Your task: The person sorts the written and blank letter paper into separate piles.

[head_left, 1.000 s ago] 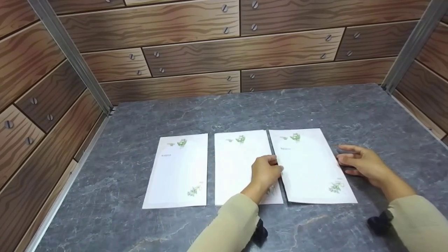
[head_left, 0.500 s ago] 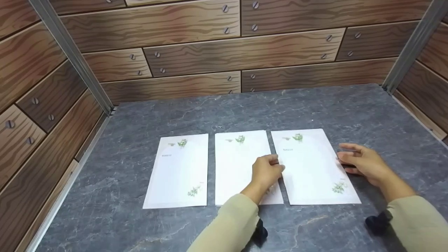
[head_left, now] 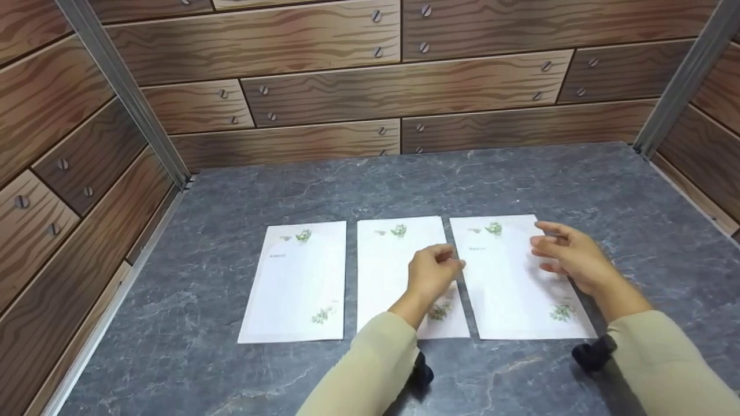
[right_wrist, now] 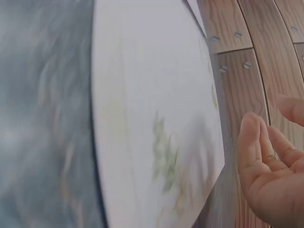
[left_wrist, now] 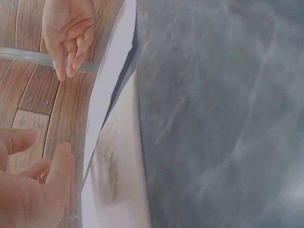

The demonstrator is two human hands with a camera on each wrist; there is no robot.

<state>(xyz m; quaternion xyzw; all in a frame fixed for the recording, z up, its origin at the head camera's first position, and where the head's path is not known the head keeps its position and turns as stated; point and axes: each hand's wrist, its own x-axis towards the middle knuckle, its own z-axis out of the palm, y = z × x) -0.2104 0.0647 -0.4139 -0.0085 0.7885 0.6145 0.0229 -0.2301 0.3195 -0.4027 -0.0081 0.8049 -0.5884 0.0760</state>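
Three white sheets of paper with green plant prints lie side by side in the head view: the left sheet [head_left: 298, 283], the middle sheet [head_left: 387, 271] and the right sheet [head_left: 503, 283]. My left hand [head_left: 429, 274] is over the right part of the middle sheet, its fingers near the gap beside the right sheet. Above the right edge of the right sheet is my right hand [head_left: 572, 257], fingers loosely bent, casting a shadow on the paper. Both wrist views show each hand raised from the paper with nothing between the fingers.
The sheets lie on a dark grey marbled table [head_left: 324, 190]. Wood-plank patterned walls [head_left: 324, 104] stand at the back and sides, with grey metal posts [head_left: 133, 104] in the corners. Each wrist carries a black device [head_left: 595, 352].
The right sheet shifted slightly right, widening the gap to the middle sheet. Both hands have then lifted off its edges, the right hand moving left over the paper.
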